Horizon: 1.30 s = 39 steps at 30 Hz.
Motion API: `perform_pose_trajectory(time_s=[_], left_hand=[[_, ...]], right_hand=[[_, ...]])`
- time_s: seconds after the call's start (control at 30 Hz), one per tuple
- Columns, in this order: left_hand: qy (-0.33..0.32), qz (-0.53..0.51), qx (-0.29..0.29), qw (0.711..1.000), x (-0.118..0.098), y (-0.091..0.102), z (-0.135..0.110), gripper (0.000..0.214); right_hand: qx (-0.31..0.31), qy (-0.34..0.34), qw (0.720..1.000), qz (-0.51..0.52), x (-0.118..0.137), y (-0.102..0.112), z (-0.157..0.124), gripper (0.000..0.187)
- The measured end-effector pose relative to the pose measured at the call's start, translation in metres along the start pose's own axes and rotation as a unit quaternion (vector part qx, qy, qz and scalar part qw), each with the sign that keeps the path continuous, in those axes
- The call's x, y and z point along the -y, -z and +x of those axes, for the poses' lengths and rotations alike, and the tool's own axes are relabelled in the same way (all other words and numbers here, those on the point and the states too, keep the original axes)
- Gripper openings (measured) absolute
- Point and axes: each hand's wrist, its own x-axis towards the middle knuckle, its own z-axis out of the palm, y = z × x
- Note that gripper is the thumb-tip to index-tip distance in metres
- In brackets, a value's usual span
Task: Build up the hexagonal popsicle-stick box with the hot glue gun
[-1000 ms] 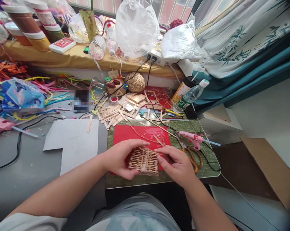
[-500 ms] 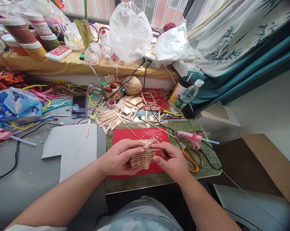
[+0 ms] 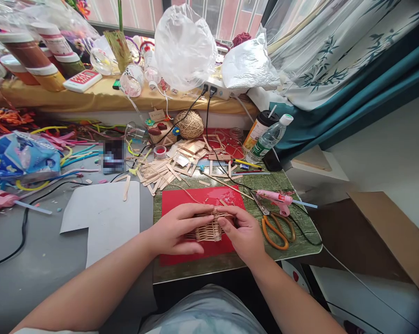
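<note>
A small box of stacked craft sticks (image 3: pixel 209 231) sits between my two hands above the red sheet (image 3: pixel 170 199). My left hand (image 3: pixel 181 227) closes round its left side, fingers over the top and thumb low in front. On its right side my right hand (image 3: pixel 242 232) grips it, the thumb pressed to the front face and the fingers on the upper edge. The fingers hide much of the box's top and sides. Orange-handled scissors (image 3: pixel 277 232) and a pink glue gun (image 3: pixel 275 197) lie just right of my right hand.
Loose craft sticks (image 3: pixel 160 171) are heaped behind the red sheet, near a twine ball (image 3: pixel 189 124). A water bottle (image 3: pixel 268 137) and a drink cup (image 3: pixel 260 127) stand at back right. White paper (image 3: pixel 108 208) lies left. Black cables (image 3: pixel 209 120) cross the table.
The box has tilted and turned a little in my hands. My right thumb has moved onto its front face, and my left thumb has come away from its underside.
</note>
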Motion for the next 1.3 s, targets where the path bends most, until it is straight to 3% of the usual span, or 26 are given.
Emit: perform_pose_trajectory(time_s=[0.1, 0.23, 0.4, 0.53, 0.73, 1.0, 1.3], left_hand=[[0.057, -0.031, -0.036, 0.997, -0.001, -0.004, -0.001, 0.050], [0.117, -0.036, -0.090, 0.988, -0.004, -0.007, 0.000, 0.033], [0.163, -0.050, -0.099, 0.980, -0.004, -0.006, 0.001, 0.028], [0.182, -0.084, -0.105, 0.974, -0.002, -0.003, -0.001, 0.028], [0.194, -0.122, -0.101, 0.968, 0.001, -0.002, -0.004, 0.031], [0.193, -0.114, -0.076, 0.972, 0.004, -0.006, -0.006, 0.028], [0.184, -0.152, -0.095, 0.967, 0.002, -0.009, -0.003, 0.023]], right_hand=[[-0.015, -0.008, 1.000, 0.007, -0.002, -0.003, -0.002, 0.025], [-0.031, 0.000, 0.999, 0.009, -0.004, -0.007, -0.003, 0.020], [-0.015, 0.007, 1.000, 0.002, -0.004, -0.006, -0.002, 0.017], [-0.045, 0.019, 0.999, -0.002, -0.008, 0.007, -0.001, 0.012], [-0.066, -0.001, 0.998, 0.001, -0.018, 0.022, -0.001, 0.011], [-0.017, 0.000, 1.000, 0.021, -0.006, 0.010, -0.004, 0.012], [0.013, 0.015, 0.999, 0.029, 0.001, -0.001, 0.005, 0.008]])
